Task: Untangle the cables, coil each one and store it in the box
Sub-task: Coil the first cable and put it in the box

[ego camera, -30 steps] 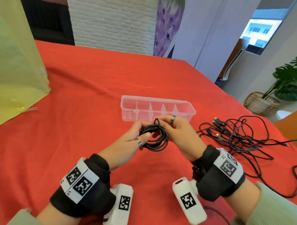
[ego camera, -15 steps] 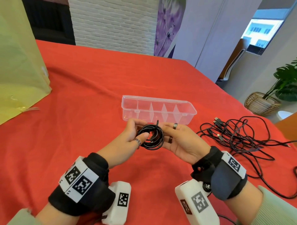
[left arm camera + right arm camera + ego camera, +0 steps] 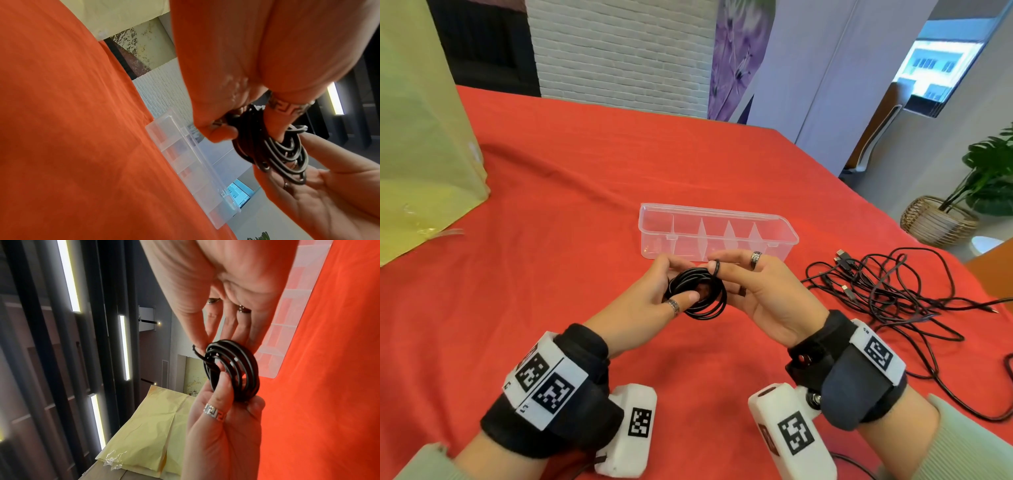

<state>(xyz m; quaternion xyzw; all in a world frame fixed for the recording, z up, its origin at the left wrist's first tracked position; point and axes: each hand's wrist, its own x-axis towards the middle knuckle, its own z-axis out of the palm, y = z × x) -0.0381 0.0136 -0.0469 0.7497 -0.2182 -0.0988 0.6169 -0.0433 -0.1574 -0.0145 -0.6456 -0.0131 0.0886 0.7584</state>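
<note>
A coiled black cable (image 3: 714,305) is held above the red cloth, just in front of the clear divided box (image 3: 787,236). My left hand (image 3: 676,277) grips the coil, thumb pressed across its rings and fingers behind it. My right hand (image 3: 717,262) lies palm up at the coil's right side; its thumb and forefinger pinch a short strand at the top. In the left wrist view the coil (image 3: 283,154) sits between both hands, the box (image 3: 185,155) beyond. The right wrist view shows the coil (image 3: 242,369) and that pinch. The box's compartments look empty.
A tangle of black cables (image 3: 887,291) with plugs spreads over the cloth to the right, one strand trailing toward the near right edge. A yellow bag (image 3: 421,154) stands at the far left. A potted plant in a wicker basket (image 3: 938,222) stands on the floor beyond the table's right edge.
My right hand has turned from palm down over the coil to palm up beside it, now pinching a strand at the top. The left hand keeps its grip, shifted slightly toward the box.
</note>
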